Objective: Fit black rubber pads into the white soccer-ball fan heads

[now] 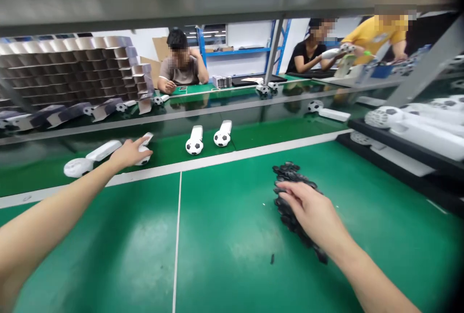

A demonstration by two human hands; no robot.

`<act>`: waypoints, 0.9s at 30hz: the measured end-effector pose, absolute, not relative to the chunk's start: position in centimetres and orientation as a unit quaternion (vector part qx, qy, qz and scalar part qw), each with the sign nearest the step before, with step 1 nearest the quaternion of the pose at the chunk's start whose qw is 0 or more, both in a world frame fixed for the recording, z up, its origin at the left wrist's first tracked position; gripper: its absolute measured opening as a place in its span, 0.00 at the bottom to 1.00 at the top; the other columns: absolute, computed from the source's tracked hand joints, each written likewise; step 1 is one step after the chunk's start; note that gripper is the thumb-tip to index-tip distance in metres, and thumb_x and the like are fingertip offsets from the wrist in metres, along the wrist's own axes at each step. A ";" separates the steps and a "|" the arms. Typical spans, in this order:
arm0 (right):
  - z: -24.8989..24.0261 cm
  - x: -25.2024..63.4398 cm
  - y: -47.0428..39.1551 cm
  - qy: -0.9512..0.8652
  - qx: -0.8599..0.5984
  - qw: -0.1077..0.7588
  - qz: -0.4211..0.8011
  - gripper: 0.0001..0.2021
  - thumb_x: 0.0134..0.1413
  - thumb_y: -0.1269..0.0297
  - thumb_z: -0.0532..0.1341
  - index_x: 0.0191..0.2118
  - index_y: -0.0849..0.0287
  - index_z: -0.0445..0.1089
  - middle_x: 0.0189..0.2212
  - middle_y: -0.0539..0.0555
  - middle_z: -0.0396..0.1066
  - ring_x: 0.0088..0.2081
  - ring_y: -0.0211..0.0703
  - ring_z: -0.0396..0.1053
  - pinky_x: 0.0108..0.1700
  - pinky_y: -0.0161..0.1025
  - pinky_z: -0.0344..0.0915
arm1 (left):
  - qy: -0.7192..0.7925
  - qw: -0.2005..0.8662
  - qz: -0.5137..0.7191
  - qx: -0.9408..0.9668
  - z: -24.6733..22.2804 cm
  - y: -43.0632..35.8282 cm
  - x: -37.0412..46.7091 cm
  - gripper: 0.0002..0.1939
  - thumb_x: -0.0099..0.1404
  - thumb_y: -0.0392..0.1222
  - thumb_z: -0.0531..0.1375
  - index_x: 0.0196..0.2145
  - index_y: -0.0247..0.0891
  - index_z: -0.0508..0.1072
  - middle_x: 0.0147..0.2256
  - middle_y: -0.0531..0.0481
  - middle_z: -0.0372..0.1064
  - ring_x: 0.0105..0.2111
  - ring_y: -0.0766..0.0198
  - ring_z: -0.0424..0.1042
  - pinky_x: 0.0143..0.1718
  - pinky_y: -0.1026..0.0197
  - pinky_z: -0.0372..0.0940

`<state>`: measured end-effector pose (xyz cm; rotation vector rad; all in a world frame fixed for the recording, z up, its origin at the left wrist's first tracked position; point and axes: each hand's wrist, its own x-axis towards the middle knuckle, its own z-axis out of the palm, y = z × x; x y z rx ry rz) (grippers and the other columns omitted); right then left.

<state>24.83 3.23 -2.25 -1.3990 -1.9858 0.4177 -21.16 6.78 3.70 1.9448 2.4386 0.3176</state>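
On the left, my left hand (127, 154) reaches over the dark green belt, its fingers closed around a white device with a soccer-ball-patterned head (144, 160). The hand covers part of it. Just left of that hand lies a similar white device (104, 150), its head turned away. My right hand (311, 206) is at a pile of small black parts (288, 171) on the green table. Its thumb and fingers are pinched together over the pile; whatever is between the fingertips is too small to make out.
Two more ball-headed devices (195, 141) lie on the belt, another (329, 111) farther right. Black trays (402, 168) stacked with white devices stand right. A loose black piece (272, 259) lies near the front. Stacked cartons (68, 68) and several people are across the belt; a metal shelf hangs overhead.
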 end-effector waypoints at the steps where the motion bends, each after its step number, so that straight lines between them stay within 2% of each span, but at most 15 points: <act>1: -2.0 24.6 3.1 -0.745 -0.529 0.354 0.199 0.10 0.54 0.60 0.55 0.38 0.57 0.69 0.33 0.55 0.72 0.35 0.44 0.71 0.38 0.40 0.68 | 0.771 0.032 0.090 0.630 3.7 6.0 -20.0 0.29 0.60 0.60 0.49 0.51 0.38 0.64 0.26 0.56 0.58 0.22 0.65 0.65 0.25 0.62 0.62; 3: -1.6 24.1 2.9 -0.714 -0.517 0.384 0.272 0.09 0.52 0.60 0.57 0.36 0.58 0.68 0.29 0.54 0.72 0.31 0.42 0.70 0.35 0.39 0.69 | 0.737 0.092 0.065 0.666 3.5 4.1 -17.4 0.27 0.56 0.61 0.54 0.47 0.40 0.69 0.29 0.53 0.61 0.23 0.65 0.66 0.23 0.63 0.63; 5: -1.3 23.7 2.7 -0.708 -0.489 0.392 0.325 0.08 0.52 0.61 0.58 0.35 0.59 0.68 0.29 0.53 0.72 0.30 0.40 0.70 0.35 0.37 0.68 | 0.666 0.137 0.036 0.732 3.6 1.8 -14.5 0.29 0.49 0.56 0.62 0.48 0.45 0.68 0.38 0.50 0.63 0.31 0.59 0.68 0.30 0.59 0.66; 7: -1.0 23.3 2.4 -0.729 -0.451 0.387 0.341 0.07 0.53 0.64 0.57 0.36 0.58 0.69 0.32 0.53 0.72 0.33 0.39 0.69 0.37 0.37 0.67 | 0.585 0.150 0.007 0.797 3.8 -0.1 -11.3 0.33 0.47 0.51 0.64 0.51 0.48 0.65 0.42 0.47 0.62 0.37 0.53 0.67 0.36 0.54 0.65; 9: -0.8 22.9 2.0 -0.765 -0.405 0.380 0.326 0.06 0.55 0.66 0.56 0.37 0.57 0.70 0.34 0.52 0.71 0.37 0.39 0.68 0.41 0.37 0.66 | 0.526 0.117 0.002 0.842 4.0 -1.1 -8.0 0.31 0.48 0.54 0.63 0.50 0.46 0.66 0.41 0.44 0.62 0.39 0.49 0.66 0.39 0.50 0.63; 11: -0.6 22.5 1.5 -0.800 -0.352 0.377 0.306 0.08 0.56 0.68 0.55 0.37 0.56 0.71 0.36 0.52 0.71 0.39 0.39 0.67 0.44 0.38 0.64 | 0.458 0.065 0.024 0.886 3.9 -1.1 -4.9 0.29 0.47 0.62 0.62 0.43 0.42 0.71 0.40 0.42 0.63 0.42 0.45 0.64 0.43 0.48 0.59; 13: -0.5 22.3 1.0 -0.817 -0.318 0.381 0.293 0.08 0.57 0.69 0.54 0.38 0.56 0.70 0.35 0.52 0.70 0.40 0.39 0.67 0.44 0.39 0.64 | 0.413 0.045 0.037 0.909 3.3 -0.5 -2.5 0.32 0.47 0.68 0.58 0.37 0.38 0.70 0.37 0.41 0.65 0.40 0.46 0.64 0.44 0.48 0.57; 16: -0.5 22.1 0.4 -0.826 -0.300 0.392 0.272 0.06 0.57 0.69 0.55 0.37 0.57 0.69 0.34 0.52 0.71 0.37 0.39 0.67 0.40 0.38 0.65 | 0.417 0.055 0.022 0.907 2.1 0.3 -0.4 0.36 0.49 0.71 0.54 0.42 0.36 0.66 0.34 0.42 0.67 0.36 0.49 0.67 0.42 0.49 0.57; 20: -0.5 21.8 0.0 -0.849 -0.258 0.391 0.245 0.06 0.58 0.69 0.54 0.36 0.56 0.69 0.34 0.52 0.72 0.39 0.39 0.68 0.43 0.38 0.65 | 0.431 0.094 0.015 0.897 1.6 0.0 0.2 0.39 0.49 0.60 0.62 0.54 0.41 0.57 0.45 0.42 0.65 0.44 0.47 0.65 0.44 0.50 0.55; 22: -0.7 21.5 -0.2 -0.868 -0.236 0.373 0.231 0.07 0.58 0.69 0.54 0.37 0.55 0.69 0.35 0.52 0.72 0.39 0.39 0.68 0.42 0.38 0.65 | 0.467 0.123 0.021 0.876 1.7 -0.5 0.4 0.36 0.51 0.57 0.62 0.54 0.40 0.57 0.46 0.43 0.65 0.44 0.48 0.66 0.43 0.52 0.58; 24: -0.9 21.1 -0.5 -0.886 -0.221 0.353 0.205 0.06 0.58 0.69 0.55 0.38 0.55 0.68 0.36 0.51 0.73 0.39 0.39 0.69 0.42 0.39 0.64 | 0.512 0.144 0.035 0.846 1.8 -1.0 1.0 0.31 0.54 0.58 0.59 0.51 0.39 0.61 0.44 0.43 0.66 0.41 0.49 0.68 0.38 0.54 0.60; 27: -1.1 20.6 -0.8 -0.897 -0.223 0.341 0.172 0.05 0.56 0.69 0.56 0.39 0.56 0.65 0.35 0.52 0.73 0.38 0.40 0.69 0.41 0.39 0.62 | 0.539 0.140 0.053 0.829 1.6 -1.5 1.7 0.31 0.56 0.59 0.57 0.52 0.40 0.60 0.44 0.43 0.66 0.39 0.48 0.69 0.35 0.55 0.62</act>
